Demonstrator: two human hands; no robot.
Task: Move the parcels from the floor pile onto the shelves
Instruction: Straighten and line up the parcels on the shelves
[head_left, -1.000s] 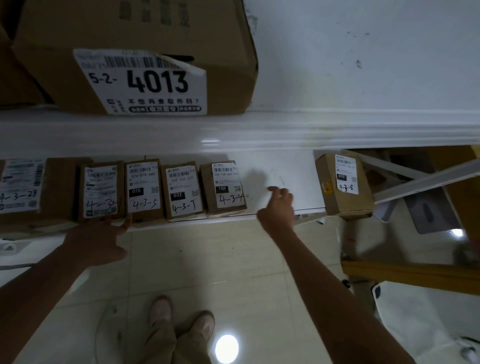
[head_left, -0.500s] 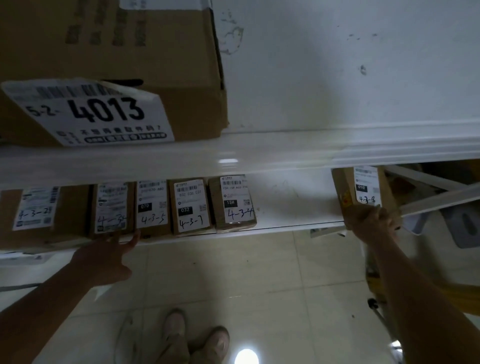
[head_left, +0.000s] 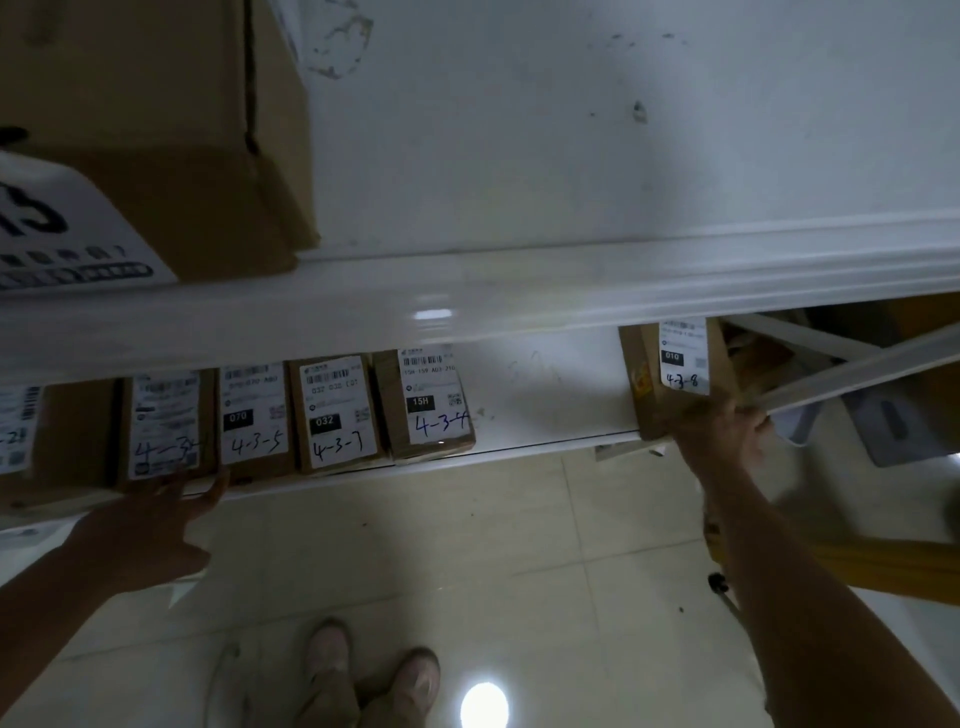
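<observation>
Right hand grips boxy cardboard parcel; left hand splayed flat at glossy white shelf edge

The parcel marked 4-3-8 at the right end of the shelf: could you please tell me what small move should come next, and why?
Probably slide parcel 4-3-8 left along the shelf toward parcel 4-3-4. The right hand seems to grip its lower front edge, it stands alone at the shelf's right end, and bare shelf lies between the two.
</observation>
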